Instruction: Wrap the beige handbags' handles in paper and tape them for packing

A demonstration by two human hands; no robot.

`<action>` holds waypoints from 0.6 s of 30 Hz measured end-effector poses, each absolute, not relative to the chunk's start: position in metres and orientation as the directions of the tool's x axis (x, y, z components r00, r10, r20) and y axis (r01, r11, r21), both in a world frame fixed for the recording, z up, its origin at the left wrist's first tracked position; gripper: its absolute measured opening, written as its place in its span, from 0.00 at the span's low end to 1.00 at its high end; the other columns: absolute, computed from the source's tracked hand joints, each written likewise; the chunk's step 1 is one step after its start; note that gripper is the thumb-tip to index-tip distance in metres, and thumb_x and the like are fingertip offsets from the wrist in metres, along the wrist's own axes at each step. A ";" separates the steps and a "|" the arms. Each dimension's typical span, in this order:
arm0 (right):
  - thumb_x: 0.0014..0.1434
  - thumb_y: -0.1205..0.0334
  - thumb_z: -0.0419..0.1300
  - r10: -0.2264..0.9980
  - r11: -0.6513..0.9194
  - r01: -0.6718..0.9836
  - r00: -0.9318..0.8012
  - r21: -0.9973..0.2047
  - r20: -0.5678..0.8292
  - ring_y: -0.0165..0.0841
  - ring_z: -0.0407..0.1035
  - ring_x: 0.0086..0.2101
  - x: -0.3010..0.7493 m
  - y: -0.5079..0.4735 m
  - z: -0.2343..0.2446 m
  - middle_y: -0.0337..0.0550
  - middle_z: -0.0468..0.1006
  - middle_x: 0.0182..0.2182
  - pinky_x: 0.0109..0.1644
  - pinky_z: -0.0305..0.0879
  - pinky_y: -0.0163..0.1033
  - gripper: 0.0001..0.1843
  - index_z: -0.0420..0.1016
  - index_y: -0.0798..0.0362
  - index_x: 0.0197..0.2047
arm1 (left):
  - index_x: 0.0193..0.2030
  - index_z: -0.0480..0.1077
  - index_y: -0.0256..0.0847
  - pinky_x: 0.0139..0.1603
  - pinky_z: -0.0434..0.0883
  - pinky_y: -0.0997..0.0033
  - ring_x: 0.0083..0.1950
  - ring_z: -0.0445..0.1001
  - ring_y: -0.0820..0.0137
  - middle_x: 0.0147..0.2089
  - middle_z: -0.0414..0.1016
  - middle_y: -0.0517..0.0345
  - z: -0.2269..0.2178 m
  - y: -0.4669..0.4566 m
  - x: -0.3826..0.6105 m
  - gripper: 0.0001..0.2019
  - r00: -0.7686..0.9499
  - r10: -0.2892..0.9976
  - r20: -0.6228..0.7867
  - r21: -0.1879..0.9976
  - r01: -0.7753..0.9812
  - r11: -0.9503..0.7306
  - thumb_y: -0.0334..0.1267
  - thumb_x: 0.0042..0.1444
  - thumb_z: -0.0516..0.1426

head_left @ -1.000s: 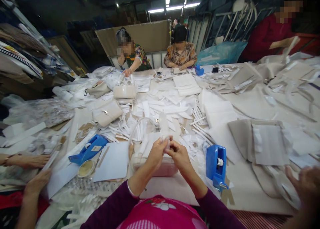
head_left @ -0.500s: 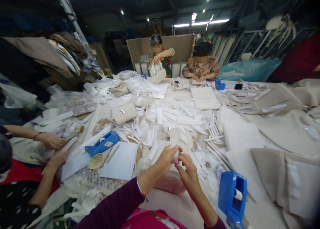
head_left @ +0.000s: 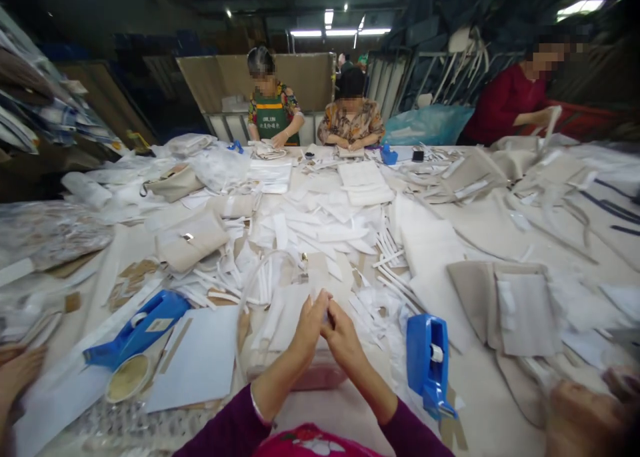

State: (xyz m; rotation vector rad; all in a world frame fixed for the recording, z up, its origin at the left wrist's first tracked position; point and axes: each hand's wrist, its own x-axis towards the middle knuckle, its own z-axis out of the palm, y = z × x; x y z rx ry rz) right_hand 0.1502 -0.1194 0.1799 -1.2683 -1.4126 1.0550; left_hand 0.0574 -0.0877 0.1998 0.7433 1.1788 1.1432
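My left hand [head_left: 308, 324] and my right hand [head_left: 344, 332] meet at the fingertips above a pale handbag [head_left: 323, 372]. The fingers of both hands are closed together, and whatever lies between them is hidden. The bag lies in front of me with white padding on it and a thin curved handle [head_left: 245, 287] looping out to its left. Just beyond my fingertips is a beige strap [head_left: 317, 268] with a small gold-coloured fitting [head_left: 304, 258]. My forearms cover part of the bag.
A blue tape dispenser [head_left: 428, 357] stands to the right, another blue tape dispenser [head_left: 137, 327] to the left. Near the left one are a round tub [head_left: 129, 377] and a white board [head_left: 197, 357]. Strips and a flap bag [head_left: 193, 240] lie beyond. Co-workers' hands [head_left: 583, 414] reach in at both sides.
The view has turned right. My hands, earlier pinching clear film with fingers apart, have come closer together. A co-worker across the table has lowered a raised white bag. Hands appear at right.
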 end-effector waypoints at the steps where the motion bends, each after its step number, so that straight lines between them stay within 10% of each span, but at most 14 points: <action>1: 0.52 0.70 0.53 0.986 0.167 0.203 -0.054 -0.965 0.159 0.35 0.63 0.37 0.149 -0.118 0.178 0.40 0.67 0.33 0.43 0.62 0.39 0.07 0.65 0.51 0.35 | 0.37 0.74 0.36 0.48 0.68 0.68 0.44 0.73 0.65 0.38 0.76 0.51 0.198 -0.085 0.057 0.18 0.035 0.931 -0.362 0.881 -0.313 0.354 0.51 0.51 0.63; 8: 0.50 0.69 0.56 0.997 0.045 0.212 -0.071 -0.976 0.031 0.32 0.60 0.29 0.150 -0.093 0.168 0.38 0.64 0.28 0.34 0.60 0.36 0.05 0.61 0.51 0.29 | 0.34 0.74 0.36 0.34 0.68 0.73 0.31 0.71 0.71 0.30 0.74 0.57 0.187 -0.052 0.048 0.20 0.086 0.887 -0.454 0.825 -0.336 0.455 0.53 0.47 0.65; 12: 0.49 0.72 0.52 0.968 0.227 0.310 -0.173 -0.923 0.180 0.34 0.61 0.36 0.152 -0.073 0.160 0.40 0.66 0.32 0.42 0.60 0.39 0.06 0.61 0.51 0.28 | 0.30 0.73 0.36 0.30 0.69 0.71 0.28 0.71 0.70 0.28 0.73 0.54 0.177 -0.030 0.041 0.22 0.236 0.784 -0.575 0.682 -0.391 0.618 0.57 0.46 0.64; 18: 0.47 0.70 0.56 0.973 -0.143 0.156 -0.161 -0.977 -0.168 0.29 0.58 0.27 0.147 -0.056 0.141 0.34 0.62 0.25 0.32 0.60 0.33 0.07 0.61 0.51 0.29 | 0.33 0.74 0.35 0.31 0.69 0.75 0.29 0.71 0.71 0.27 0.73 0.58 0.153 -0.019 0.039 0.18 0.004 0.861 -0.509 0.828 -0.273 0.490 0.51 0.47 0.65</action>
